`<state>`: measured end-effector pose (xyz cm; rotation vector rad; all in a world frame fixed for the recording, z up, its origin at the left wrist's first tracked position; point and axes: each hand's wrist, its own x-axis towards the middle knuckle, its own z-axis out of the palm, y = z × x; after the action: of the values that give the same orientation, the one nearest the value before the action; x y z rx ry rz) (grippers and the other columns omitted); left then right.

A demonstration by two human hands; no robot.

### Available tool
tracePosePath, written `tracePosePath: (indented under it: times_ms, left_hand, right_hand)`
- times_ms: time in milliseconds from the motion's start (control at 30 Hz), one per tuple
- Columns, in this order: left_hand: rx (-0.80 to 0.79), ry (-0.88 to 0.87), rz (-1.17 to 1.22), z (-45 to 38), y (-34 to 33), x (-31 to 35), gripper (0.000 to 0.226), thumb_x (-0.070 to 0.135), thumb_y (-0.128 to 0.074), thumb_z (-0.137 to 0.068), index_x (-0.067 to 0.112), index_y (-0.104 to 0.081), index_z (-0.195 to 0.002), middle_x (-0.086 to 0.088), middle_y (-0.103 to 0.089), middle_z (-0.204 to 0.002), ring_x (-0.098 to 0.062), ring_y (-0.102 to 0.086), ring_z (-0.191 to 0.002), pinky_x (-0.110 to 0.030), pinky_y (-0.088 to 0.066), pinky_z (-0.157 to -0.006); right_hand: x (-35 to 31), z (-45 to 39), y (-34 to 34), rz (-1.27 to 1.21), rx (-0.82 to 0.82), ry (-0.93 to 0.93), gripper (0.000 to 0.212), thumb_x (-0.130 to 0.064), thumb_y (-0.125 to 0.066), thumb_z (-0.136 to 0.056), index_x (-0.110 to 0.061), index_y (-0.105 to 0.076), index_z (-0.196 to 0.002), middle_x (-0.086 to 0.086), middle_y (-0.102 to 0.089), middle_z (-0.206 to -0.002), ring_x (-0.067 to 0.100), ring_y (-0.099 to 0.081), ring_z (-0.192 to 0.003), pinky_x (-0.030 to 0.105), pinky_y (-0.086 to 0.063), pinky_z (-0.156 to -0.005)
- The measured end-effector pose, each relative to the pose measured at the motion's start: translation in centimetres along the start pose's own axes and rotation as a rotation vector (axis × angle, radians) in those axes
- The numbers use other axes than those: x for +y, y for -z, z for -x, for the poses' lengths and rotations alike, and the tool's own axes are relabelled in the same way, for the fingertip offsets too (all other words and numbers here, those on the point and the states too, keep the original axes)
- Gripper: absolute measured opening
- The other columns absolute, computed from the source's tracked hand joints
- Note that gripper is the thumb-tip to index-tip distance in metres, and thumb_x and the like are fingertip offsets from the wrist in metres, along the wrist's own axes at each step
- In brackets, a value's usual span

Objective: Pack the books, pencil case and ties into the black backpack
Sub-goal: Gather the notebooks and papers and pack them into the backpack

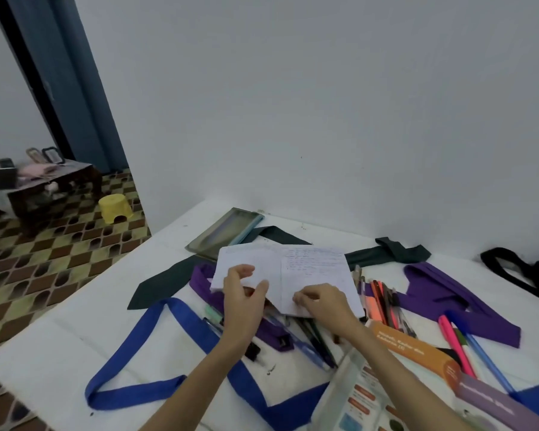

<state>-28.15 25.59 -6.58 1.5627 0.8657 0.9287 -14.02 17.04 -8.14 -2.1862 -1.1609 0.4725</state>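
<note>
An open white notebook (311, 269) with handwriting lies over pens and ties in the middle of the white table (59, 346). My left hand (243, 293) pinches its left page near the lower edge. My right hand (321, 300) rests curled on the right page's lower part. A blue tie (156, 334) loops at the near left, a dark green tie (165, 281) and purple ties (448, 293) lie around. An orange book (414, 346) and other books (364, 402) sit at the near right. The black backpack (523, 272) shows at the far right edge.
A grey-green pencil case (224, 233) lies at the back near the wall. Several pens (383, 300) lie scattered right of the notebook, more pens (467, 346) beside the orange book. The table's left edge drops to a tiled floor with a yellow stool (115, 208).
</note>
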Motion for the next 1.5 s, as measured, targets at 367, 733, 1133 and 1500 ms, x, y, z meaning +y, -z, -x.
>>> tracePosePath:
  times_ms: [367, 733, 1133, 1500]
  left_hand:
    - [-0.802, -0.721, -0.720, -1.5, -5.6, -2.0, 0.018, 0.018, -0.051, -0.090, 0.019, -0.065, -0.101, 0.006, -0.066, -0.104, -0.008, -0.056, -0.098, -0.024, -0.040, -0.094]
    - [-0.417, -0.188, -0.873, -6.8, -6.1, -3.7, 0.035, 0.029, -0.051, -0.090, 0.021, -0.045, -0.124, -0.006, -0.047, -0.122, -0.024, -0.050, -0.107, -0.037, -0.044, -0.093]
    - [-0.413, 0.414, -0.255, -9.0, -7.5, -2.2, 0.052, 0.024, -0.062, -0.080, -0.005, -0.049, -0.121, -0.012, -0.061, -0.101, -0.020, -0.056, -0.081, -0.030, -0.053, -0.064]
    - [-0.750, 0.254, 0.340, -5.5, -8.5, 4.4, 0.038, 0.008, -0.061, -0.089, 0.020, -0.051, -0.124, -0.006, -0.067, -0.116, -0.025, -0.065, -0.103, -0.040, -0.055, -0.081]
  right_hand:
    - [3.3, -0.1, 6.7, -0.830, 0.293, -0.373, 0.043, -0.044, -0.046, -0.096, -0.006, -0.067, -0.093, 0.009, -0.071, -0.082, 0.022, -0.065, -0.065, 0.035, -0.052, -0.066]
    - [6.1, 0.2, 5.2, -0.145, 0.276, -0.458, 0.010, -0.015, -0.062, -0.081, -0.005, -0.064, -0.081, 0.005, -0.061, -0.076, 0.019, -0.055, -0.078, 0.026, -0.040, -0.063]
    - [5.2, -0.3, 4.6, -0.548, 0.422, -0.524, 0.018, 0.003, -0.056, -0.080, -0.012, -0.047, -0.079, 0.009, -0.056, -0.086, 0.017, -0.049, -0.072, 0.028, -0.041, -0.060]
    - [4.2, 4.6, 10.8, -0.963, 0.399, -0.226, 0.043, 0.002, -0.066, -0.077, -0.016, -0.054, -0.114, 0.006, -0.069, -0.107, 0.026, -0.063, -0.096, 0.038, -0.051, -0.073]
